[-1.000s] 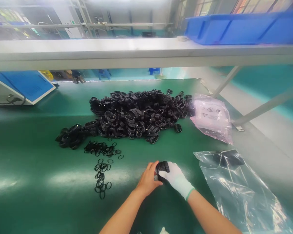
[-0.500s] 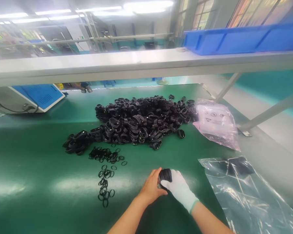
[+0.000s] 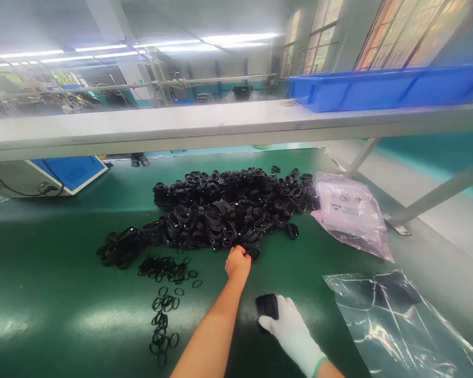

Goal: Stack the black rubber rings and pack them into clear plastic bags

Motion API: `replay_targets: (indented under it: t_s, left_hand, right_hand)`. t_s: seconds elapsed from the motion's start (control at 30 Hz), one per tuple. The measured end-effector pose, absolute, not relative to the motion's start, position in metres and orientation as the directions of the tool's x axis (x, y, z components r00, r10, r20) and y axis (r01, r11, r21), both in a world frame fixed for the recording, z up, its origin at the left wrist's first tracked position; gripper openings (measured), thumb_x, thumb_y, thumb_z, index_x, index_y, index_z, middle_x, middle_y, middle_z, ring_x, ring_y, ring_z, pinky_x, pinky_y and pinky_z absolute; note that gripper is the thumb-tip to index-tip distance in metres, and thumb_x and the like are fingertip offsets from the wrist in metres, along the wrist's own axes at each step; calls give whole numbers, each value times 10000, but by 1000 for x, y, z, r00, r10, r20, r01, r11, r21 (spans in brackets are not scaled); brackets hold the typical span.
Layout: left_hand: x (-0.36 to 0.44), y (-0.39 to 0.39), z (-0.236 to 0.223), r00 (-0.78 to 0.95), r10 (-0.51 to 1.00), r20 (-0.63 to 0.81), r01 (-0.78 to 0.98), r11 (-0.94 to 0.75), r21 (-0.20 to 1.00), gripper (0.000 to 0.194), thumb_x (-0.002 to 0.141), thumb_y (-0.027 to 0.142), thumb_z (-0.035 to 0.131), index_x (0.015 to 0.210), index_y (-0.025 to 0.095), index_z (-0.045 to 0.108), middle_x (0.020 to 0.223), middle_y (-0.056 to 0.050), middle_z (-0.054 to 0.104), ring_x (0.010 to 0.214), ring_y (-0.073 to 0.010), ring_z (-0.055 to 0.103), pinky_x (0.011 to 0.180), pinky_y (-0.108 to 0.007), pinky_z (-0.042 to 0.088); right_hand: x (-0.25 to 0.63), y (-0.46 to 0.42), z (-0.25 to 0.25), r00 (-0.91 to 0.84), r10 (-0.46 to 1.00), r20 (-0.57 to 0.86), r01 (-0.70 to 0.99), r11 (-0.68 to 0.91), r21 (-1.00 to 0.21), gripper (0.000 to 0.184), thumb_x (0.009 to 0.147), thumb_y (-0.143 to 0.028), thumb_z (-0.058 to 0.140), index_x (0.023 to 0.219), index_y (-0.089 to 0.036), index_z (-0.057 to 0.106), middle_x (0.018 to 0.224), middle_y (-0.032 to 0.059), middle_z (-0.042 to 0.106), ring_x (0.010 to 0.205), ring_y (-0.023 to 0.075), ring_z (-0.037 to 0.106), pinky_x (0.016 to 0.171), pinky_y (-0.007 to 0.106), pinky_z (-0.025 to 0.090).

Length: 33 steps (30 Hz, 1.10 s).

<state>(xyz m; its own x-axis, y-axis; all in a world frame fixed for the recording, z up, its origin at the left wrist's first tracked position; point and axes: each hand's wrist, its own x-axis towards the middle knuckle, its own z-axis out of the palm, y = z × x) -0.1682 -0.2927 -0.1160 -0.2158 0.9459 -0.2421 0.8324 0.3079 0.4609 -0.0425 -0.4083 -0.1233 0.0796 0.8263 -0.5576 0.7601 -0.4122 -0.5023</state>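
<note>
At the front edge of a big heap of coiled black cables (image 3: 211, 223), my bare left hand (image 3: 238, 261) has its fingers closed at a single black coil (image 3: 254, 254). Its fingertips are partly hidden. Closer to me, my right hand (image 3: 289, 320), in a white glove with a green cuff, grips a thick coiled black cable (image 3: 267, 306) just over the green table. Left of my arm lie loose thin black rings (image 3: 165, 303), some in a small pile and others strung out toward me.
A pink-tinted plastic bag (image 3: 352, 210) lies right of the heap, with a large clear plastic bag (image 3: 402, 325) nearer me. Across the back runs a white shelf (image 3: 161, 126) holding a blue bin (image 3: 378, 92). A blue and grey box (image 3: 73, 170) stands at left.
My left hand has left the coil held by the right and moved forward to the heap. My right hand keeps its grip. The view has tilted up slightly.
</note>
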Motion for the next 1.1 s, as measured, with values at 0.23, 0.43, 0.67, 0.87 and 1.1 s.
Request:
replay_targets:
  t_s: [0.23,0.43,0.67,0.87,1.1]
  left_hand:
    - [-235,-345,-86,309,919,-246,859,-158,487,224,711,122,497,792,287,624,928,7,581,963,-165,505,875,-281,348]
    - [-228,-369,-94,153,960,-236,876,-21,483,642,540,231,692,1147,270,489,1144,-50,501,1114,-269,416,938,-382,326]
    - [-209,-387,-111,79,947,-310,867,88,491,663,493,48,637,1119,206,485,1155,-79,491,1069,-261,475,911,-352,367]
    - [-205,-430,-124,231,921,-313,583,127,803,779,551,73,634,1247,282,355,1309,-7,397,1133,-194,441,977,-314,341]
    - [-190,-437,-146,189,940,-284,553,137,822,757,551,73,647,1233,268,382,1296,-11,425,1204,-196,372,1042,-373,265]
  right_hand:
    - [-40,-409,-118,70,821,-566,781,-398,-481,344,662,-358,561,956,-187,508,992,91,489,858,205,557,746,285,409]
    - [-39,-409,-114,55,832,-552,787,-376,-488,336,682,-364,550,964,-185,509,984,102,503,881,220,555,750,299,418]
    - [-39,-411,-123,73,838,-540,773,-389,-500,384,661,-390,551,980,-184,497,978,91,494,880,215,551,745,307,419]
    - [-35,-411,-123,65,854,-516,759,-378,-531,390,660,-350,558,1005,-175,506,955,85,499,890,206,546,761,295,414]
    - [-36,-410,-120,39,854,-519,763,-361,-536,411,666,-371,547,1020,-170,500,968,94,502,928,223,534,783,308,409]
